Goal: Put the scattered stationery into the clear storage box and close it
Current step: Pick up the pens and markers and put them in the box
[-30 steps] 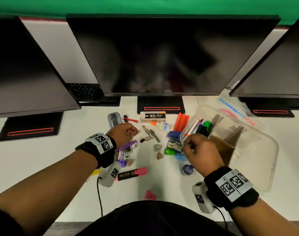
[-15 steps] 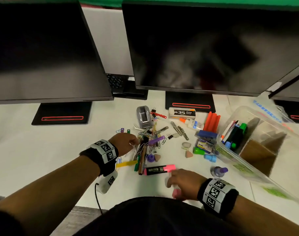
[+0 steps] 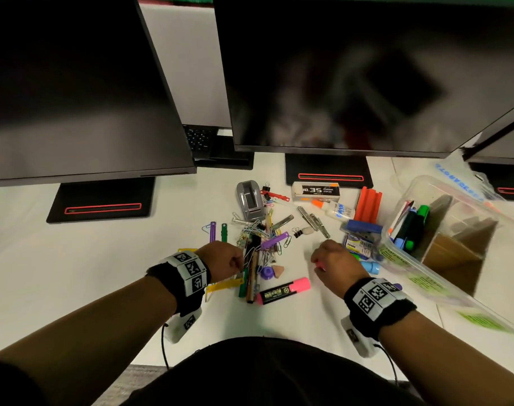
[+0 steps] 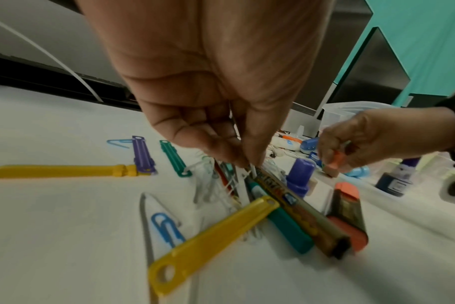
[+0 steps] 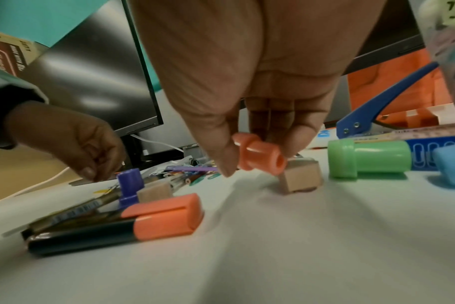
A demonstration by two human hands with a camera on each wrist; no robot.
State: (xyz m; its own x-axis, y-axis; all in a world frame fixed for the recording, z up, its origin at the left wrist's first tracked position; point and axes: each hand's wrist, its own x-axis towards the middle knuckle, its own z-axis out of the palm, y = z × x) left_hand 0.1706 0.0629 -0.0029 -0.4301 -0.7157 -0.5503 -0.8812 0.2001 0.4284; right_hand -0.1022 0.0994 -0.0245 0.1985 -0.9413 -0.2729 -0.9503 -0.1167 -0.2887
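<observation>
My left hand [image 3: 240, 266] pinches thin wire paper clips [image 4: 252, 170] at the near edge of a pile of clips, pens and fasteners [image 3: 260, 244]. Thumb and fingers of my right hand [image 3: 317, 263] pinch a small pink stamp [image 5: 260, 156], held just above the desk over a tan block [image 5: 301, 176]. The clear storage box [image 3: 443, 291] lies tilted and open at the right, with markers [image 3: 414, 227] inside. A pink highlighter [image 3: 285, 290] lies between my hands.
Three monitors stand across the back of the white desk. A grey stapler [image 3: 249, 199], staple box [image 3: 315, 191], glue bottle [image 3: 336, 209], orange sticks [image 3: 368, 205] and blue punch [image 3: 361, 230] lie behind the pile. Green [image 5: 369, 160] and purple [image 5: 129, 185] stamps lie close by. The box lid [image 3: 460, 178] rests behind the box.
My right hand left the box, picked the pink stamp up from the desk's front edge and carried it forward and right. My left hand stayed at the clip pile.
</observation>
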